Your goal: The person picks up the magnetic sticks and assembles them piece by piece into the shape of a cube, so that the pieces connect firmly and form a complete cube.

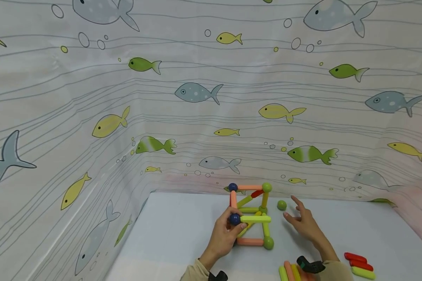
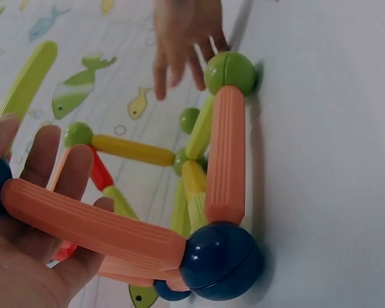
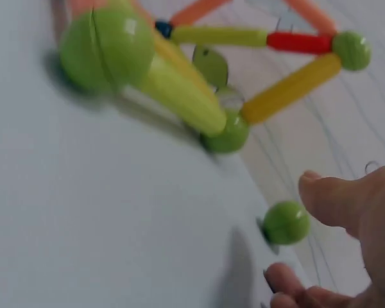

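A frame of magnetic sticks and balls stands on the white table, left of the loose green ball. My left hand grips the frame's upper near corner, with thumb and fingers about a dark blue ball. From that ball a lime stick points right, its far end without a ball. In the left wrist view, an orange stick runs from the held corner to a lower blue ball. My right hand hovers beside the loose ball, fingers spread and holding nothing; thumb and fingers are apart from it in the right wrist view.
Near the front edge lie several lime, orange and yellow sticks, partly behind the right wrist. Farther right are two red sticks and a lime stick. A fish-patterned sheet rises behind the white table.
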A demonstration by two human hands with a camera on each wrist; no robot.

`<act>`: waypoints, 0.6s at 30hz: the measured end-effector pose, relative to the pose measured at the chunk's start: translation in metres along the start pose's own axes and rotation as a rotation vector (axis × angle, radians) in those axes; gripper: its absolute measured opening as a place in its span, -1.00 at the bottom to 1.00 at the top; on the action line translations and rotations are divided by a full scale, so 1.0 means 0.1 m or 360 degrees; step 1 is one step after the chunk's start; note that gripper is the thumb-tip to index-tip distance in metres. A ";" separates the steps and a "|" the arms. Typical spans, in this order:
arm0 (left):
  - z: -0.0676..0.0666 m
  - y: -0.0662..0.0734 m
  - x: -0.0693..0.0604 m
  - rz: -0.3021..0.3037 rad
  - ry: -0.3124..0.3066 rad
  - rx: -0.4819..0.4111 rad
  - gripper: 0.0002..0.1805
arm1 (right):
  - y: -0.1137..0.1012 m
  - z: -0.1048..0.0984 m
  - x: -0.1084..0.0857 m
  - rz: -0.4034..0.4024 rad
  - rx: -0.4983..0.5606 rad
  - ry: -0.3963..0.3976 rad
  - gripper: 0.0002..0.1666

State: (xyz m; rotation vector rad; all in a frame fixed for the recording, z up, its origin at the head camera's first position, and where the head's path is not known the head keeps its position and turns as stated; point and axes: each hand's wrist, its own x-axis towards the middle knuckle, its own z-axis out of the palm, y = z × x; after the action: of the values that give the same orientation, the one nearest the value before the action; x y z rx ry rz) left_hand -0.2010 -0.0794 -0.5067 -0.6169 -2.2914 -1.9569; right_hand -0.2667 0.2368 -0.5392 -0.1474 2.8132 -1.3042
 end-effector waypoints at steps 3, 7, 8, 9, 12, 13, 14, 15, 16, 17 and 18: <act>0.00 -0.01 0.00 -0.0015 -0.0001 -0.0017 -0.69 | 0.05 -0.01 0.10 -0.0106 -0.0090 -0.0136 -0.01; -0.01 -0.02 -0.01 -0.0025 -0.0003 -0.0027 -0.70 | 0.01 -0.04 0.27 -0.0179 -0.0224 -0.0287 -0.12; -0.01 -0.02 0.00 -0.0028 -0.0005 -0.0035 -0.71 | 0.00 -0.04 0.31 -0.0189 -0.0272 -0.0293 -0.17; -0.01 -0.02 0.00 -0.0026 -0.0005 -0.0036 -0.71 | 0.00 -0.02 0.34 -0.0188 -0.0328 -0.0280 -0.24; 0.00 -0.02 0.00 -0.0021 -0.0011 -0.0043 -0.71 | 0.01 0.04 0.40 -0.0173 -0.0466 -0.0203 -0.49; 0.00 -0.02 0.00 -0.0017 -0.0014 -0.0045 -0.70 | 0.01 0.06 0.39 -0.0168 -0.0485 -0.0169 -0.56; 0.00 -0.02 0.00 -0.0015 -0.0017 -0.0048 -0.70 | 0.01 0.07 0.38 -0.0171 -0.0492 -0.0140 -0.62; 0.00 -0.02 0.00 -0.0015 -0.0021 -0.0050 -0.69 | 0.02 0.09 0.36 -0.0174 -0.0482 -0.0122 -0.67; 0.00 -0.03 0.00 -0.0017 -0.0025 -0.0052 -0.69 | 0.02 0.09 0.33 -0.0183 -0.0456 -0.0114 -0.70; -0.01 -0.03 0.00 -0.0019 -0.0027 -0.0049 -0.69 | 0.03 0.10 0.29 -0.0190 -0.0416 -0.0120 -0.70; -0.01 -0.03 0.00 -0.0023 -0.0027 -0.0044 -0.69 | 0.03 0.10 0.25 -0.0187 -0.0373 -0.0137 -0.71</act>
State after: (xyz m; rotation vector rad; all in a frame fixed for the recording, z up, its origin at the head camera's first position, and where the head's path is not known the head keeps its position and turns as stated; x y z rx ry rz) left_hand -0.2024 -0.0805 -0.5093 -0.6231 -2.2887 -2.0007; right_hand -0.2909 0.2287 -0.5476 -0.3711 2.9124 -0.9549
